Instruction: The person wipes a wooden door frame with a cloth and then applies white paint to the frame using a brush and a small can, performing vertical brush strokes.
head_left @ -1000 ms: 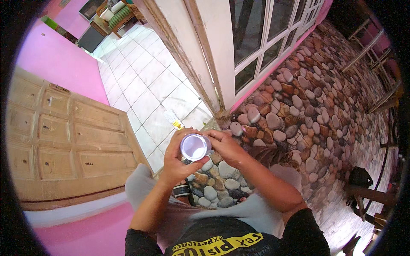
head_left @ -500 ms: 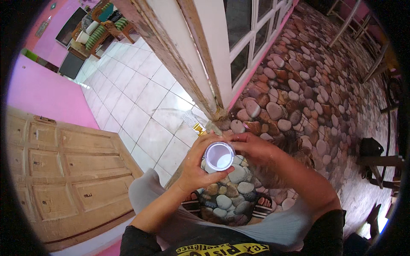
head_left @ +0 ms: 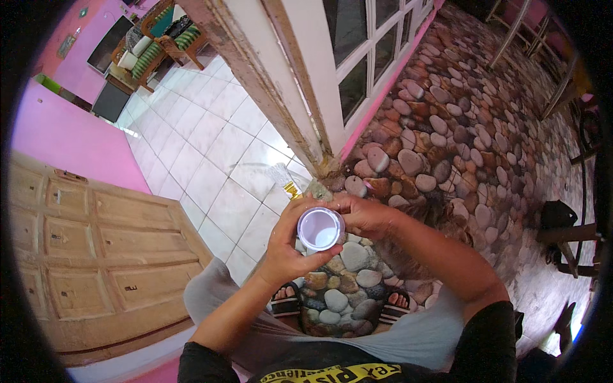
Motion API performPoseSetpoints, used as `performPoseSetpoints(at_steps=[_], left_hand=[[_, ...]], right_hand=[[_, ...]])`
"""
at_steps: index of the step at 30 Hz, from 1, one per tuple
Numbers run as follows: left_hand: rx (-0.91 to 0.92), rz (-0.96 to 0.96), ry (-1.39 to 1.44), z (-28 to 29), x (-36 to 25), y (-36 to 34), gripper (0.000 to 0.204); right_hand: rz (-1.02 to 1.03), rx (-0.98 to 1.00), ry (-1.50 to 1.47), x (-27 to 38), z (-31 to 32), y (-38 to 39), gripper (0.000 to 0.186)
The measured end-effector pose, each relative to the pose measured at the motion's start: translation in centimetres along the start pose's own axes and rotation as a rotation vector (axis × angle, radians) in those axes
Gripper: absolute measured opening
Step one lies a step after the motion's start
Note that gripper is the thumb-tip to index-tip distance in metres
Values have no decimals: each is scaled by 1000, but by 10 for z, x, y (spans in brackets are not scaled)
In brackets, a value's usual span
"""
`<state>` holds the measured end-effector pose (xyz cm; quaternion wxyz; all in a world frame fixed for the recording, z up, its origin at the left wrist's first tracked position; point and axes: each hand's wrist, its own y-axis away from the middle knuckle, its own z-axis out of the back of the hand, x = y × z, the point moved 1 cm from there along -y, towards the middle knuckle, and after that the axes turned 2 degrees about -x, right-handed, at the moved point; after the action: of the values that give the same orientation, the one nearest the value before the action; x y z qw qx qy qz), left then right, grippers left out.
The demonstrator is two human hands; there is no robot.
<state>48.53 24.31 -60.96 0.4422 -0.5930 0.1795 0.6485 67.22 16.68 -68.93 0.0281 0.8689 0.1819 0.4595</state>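
Pale cup (head_left: 309, 222) between hands (head_left: 287, 247), opening upward (long axis toward viewer)

I have a small, round plastic cup (head_left: 310, 228) cradled in my left hand (head_left: 285, 246), its open mouth facing up at me, the rim clear-edged and the inside pale lilac-white with a bright patch. Just beyond it a flat paintbrush (head_left: 292, 189) juts out toward the upper left, whitish bristles foremost, yellow band behind, its handle hidden by my hands.
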Motion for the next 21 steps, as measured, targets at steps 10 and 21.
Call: performPoseSetpoints(at_steps=[10,21], left_hand=[[7,28,-74,-15,-2,9,69],[-115,121,-295,-1,24,8,69]], right_hand=[[101,-347,368,6,23,32,29],[305,-891,818,127,-34,101,23]])
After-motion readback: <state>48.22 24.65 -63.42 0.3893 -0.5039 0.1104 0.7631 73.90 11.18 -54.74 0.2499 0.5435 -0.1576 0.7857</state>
